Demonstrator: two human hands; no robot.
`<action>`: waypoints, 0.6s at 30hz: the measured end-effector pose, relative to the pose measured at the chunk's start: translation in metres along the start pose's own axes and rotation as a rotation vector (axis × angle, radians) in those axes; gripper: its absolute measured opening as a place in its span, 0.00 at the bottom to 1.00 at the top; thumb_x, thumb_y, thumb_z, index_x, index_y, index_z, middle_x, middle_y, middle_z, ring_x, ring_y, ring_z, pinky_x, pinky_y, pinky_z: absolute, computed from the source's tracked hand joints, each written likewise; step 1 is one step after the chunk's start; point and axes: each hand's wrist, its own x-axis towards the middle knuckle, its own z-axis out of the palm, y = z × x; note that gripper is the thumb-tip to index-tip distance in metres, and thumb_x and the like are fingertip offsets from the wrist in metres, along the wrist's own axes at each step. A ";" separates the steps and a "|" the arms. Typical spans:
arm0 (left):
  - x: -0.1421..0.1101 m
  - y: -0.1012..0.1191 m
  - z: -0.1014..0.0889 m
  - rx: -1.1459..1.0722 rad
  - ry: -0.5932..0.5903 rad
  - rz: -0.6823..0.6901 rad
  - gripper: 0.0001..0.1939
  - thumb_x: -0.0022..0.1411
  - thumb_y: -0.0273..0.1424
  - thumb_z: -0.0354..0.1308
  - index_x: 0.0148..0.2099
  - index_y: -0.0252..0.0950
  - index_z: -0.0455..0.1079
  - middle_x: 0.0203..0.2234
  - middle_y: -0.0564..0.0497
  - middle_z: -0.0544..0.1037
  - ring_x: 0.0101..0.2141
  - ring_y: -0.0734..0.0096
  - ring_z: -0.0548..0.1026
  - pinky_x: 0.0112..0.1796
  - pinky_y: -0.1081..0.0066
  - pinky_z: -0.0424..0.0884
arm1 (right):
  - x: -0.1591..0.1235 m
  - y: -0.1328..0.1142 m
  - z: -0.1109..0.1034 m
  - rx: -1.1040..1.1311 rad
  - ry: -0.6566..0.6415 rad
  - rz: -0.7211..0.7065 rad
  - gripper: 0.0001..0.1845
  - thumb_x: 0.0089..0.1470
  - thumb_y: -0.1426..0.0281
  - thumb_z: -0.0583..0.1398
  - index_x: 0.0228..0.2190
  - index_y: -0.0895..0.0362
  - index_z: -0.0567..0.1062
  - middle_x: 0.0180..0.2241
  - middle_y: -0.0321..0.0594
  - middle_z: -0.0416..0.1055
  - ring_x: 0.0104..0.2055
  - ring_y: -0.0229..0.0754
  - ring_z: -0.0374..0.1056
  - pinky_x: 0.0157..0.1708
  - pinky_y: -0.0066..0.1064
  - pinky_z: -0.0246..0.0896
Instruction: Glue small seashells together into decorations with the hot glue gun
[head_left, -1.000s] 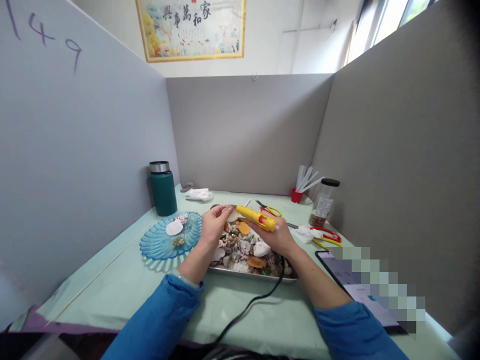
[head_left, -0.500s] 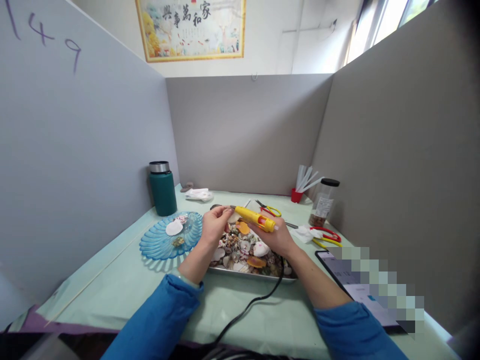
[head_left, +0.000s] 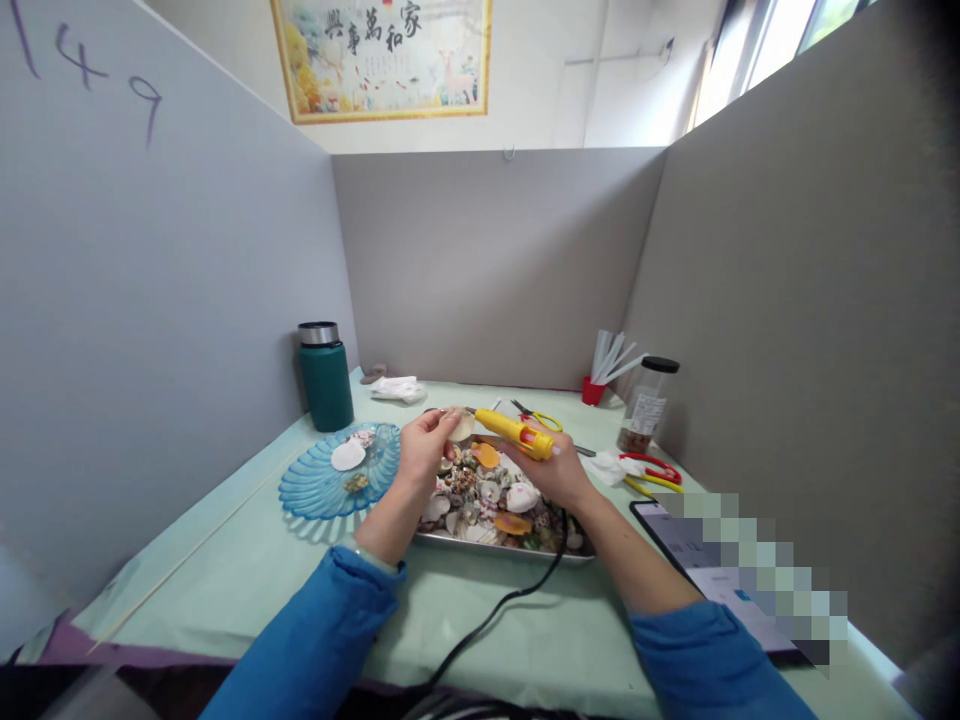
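Head view: pale shell (head_left: 463, 428) pinched in my L hand (head_left: 424, 443), above tray's (head_left: 495, 549) far side; R hand (head_left: 559, 470) wrapped round yellow glue gun (head_left: 516, 434), nozzle (head_left: 470, 410) just beside shell. Nozzle's prob. hot, so L hand could get burnt if either slips; cord (head_left: 517, 597) crossing tray's front rim might snag & jerk gun off aim.

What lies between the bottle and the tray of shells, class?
In the head view, the blue plate, with a white shell on it, and then the left hand lie between the bottle and the tray.
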 end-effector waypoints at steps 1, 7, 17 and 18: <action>0.001 -0.001 -0.001 -0.004 -0.004 0.000 0.19 0.46 0.42 0.63 0.33 0.31 0.73 0.19 0.56 0.72 0.11 0.85 0.59 0.14 0.78 0.52 | 0.000 0.000 0.000 0.000 0.001 -0.003 0.13 0.51 0.59 0.58 0.29 0.56 0.72 0.22 0.35 0.68 0.24 0.37 0.63 0.26 0.27 0.58; -0.001 0.001 0.001 0.022 -0.025 -0.030 0.18 0.46 0.41 0.64 0.33 0.31 0.73 0.15 0.57 0.70 0.11 0.84 0.58 0.14 0.78 0.52 | 0.000 0.000 0.000 0.009 0.000 -0.016 0.12 0.52 0.59 0.58 0.29 0.56 0.72 0.22 0.35 0.68 0.24 0.37 0.63 0.25 0.27 0.58; -0.003 0.005 0.004 0.061 -0.053 -0.065 0.14 0.48 0.38 0.62 0.32 0.31 0.72 0.13 0.58 0.68 0.10 0.83 0.59 0.13 0.78 0.52 | -0.002 -0.003 0.000 -0.043 -0.027 -0.010 0.13 0.51 0.58 0.59 0.26 0.55 0.69 0.18 0.33 0.65 0.21 0.36 0.61 0.24 0.26 0.55; -0.002 0.003 0.003 0.051 -0.053 -0.066 0.14 0.47 0.37 0.62 0.32 0.31 0.72 0.14 0.57 0.69 0.10 0.83 0.59 0.13 0.78 0.52 | -0.002 -0.004 0.000 -0.044 -0.036 -0.011 0.13 0.51 0.57 0.58 0.26 0.55 0.69 0.18 0.33 0.65 0.21 0.36 0.61 0.24 0.26 0.55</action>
